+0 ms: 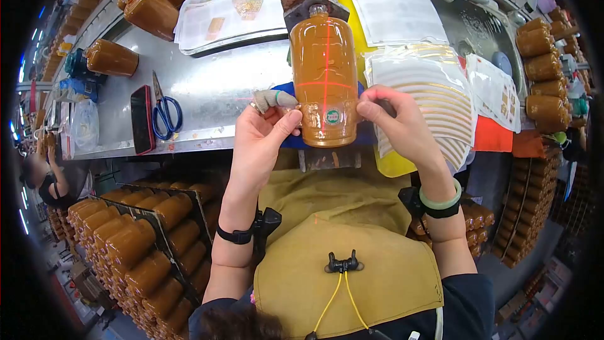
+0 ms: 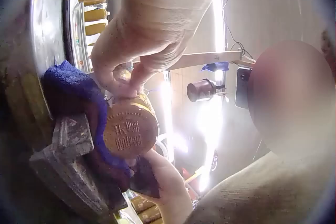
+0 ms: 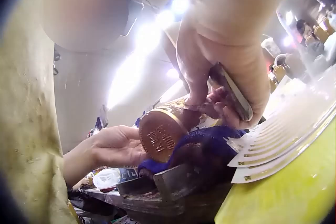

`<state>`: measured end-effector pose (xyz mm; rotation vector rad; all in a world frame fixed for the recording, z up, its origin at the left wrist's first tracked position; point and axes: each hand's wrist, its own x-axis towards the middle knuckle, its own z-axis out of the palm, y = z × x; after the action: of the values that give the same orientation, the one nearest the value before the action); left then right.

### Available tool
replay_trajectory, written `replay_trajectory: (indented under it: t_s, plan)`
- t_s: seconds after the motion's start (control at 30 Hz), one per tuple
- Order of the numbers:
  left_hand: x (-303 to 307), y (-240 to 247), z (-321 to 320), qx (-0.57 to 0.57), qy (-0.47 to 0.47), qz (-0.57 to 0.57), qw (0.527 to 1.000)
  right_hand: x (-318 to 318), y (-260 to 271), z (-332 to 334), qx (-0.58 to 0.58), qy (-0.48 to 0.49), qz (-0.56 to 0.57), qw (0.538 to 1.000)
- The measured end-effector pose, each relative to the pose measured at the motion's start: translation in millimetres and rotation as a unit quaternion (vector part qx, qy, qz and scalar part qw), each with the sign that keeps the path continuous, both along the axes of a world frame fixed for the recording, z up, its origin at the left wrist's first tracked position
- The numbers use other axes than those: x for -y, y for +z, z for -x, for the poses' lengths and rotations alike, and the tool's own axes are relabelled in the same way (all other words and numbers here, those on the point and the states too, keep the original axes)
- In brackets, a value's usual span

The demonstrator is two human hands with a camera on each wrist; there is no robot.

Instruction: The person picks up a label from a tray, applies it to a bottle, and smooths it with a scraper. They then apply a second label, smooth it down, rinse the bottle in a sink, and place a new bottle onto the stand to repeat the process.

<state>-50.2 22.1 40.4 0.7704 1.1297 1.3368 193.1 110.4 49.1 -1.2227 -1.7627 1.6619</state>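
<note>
A glossy brown bottle (image 1: 314, 50) lies on its side on a blue cloth (image 2: 73, 79), neck away from me and base towards me. Raised characters mark its base (image 3: 160, 137). A clear decal with a round green emblem (image 1: 331, 116) lies across its lower part, under red crossed light lines. At the bottle's left side my left hand (image 1: 258, 135) pinches the decal's edge between thumb and index finger; that index finger wears a fabric finger cover (image 1: 275, 99). On the opposite side my right hand (image 1: 406, 123) pinches with thumb and index finger, while a flat metal tool (image 3: 231, 92) sits in its palm.
Gold-striped decal sheets (image 1: 421, 88) fan out at the right. Blue-handled scissors (image 1: 166, 116) and a phone (image 1: 142, 119) lie left, before a tray (image 1: 251, 39) of decals. More brown bottles (image 1: 151, 12) stand behind, and racks of bottles (image 1: 135, 249) fill the space below.
</note>
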Motion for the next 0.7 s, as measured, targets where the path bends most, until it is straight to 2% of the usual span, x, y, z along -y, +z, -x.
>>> replay_trajectory:
  t_s: [0.23,0.3,0.33,0.4,0.43,0.5,0.53,0.57,0.63,0.67,0.7]
  plan:
    - [1,4,-3,-0.015,0.0,0.0,1.0,2,1,1,-0.004,-0.013,-0.01,1.0]
    - [0,4,-8,0.003,0.03,0.004,1.0,1,1,0,0.077,-0.025,-0.027,0.996]
    - [1,3,-7,0.003,0.031,0.003,1.0,1,2,-1,0.077,-0.025,-0.028,0.996]
    - [0,-2,-5,0.006,0.024,0.007,1.0,-1,4,-2,-0.106,-0.214,-0.007,0.971]
    - [-1,-2,-5,0.008,0.024,0.005,1.0,-2,5,-6,-0.105,-0.214,-0.009,0.971]
    - [-1,-2,-6,0.011,0.028,0.001,1.0,0,5,-15,-0.092,-0.19,-0.126,0.969]
    - [0,-1,-7,0.012,0.029,0.001,1.0,7,24,-5,-0.144,-0.193,-0.071,0.968]
    - [0,-1,-6,0.015,0.028,0.003,0.999,15,25,-1,-0.145,-0.191,-0.071,0.968]
    - [1,-1,-5,0.016,0.031,0.006,0.999,23,25,6,-0.074,-0.109,-0.11,0.985]
    - [1,-3,-4,0.013,0.031,0.01,0.999,21,26,6,0.02,-0.097,-0.115,0.988]
    - [1,-4,-4,0.011,0.032,0.013,0.999,17,23,4,0.019,-0.093,-0.115,0.989]
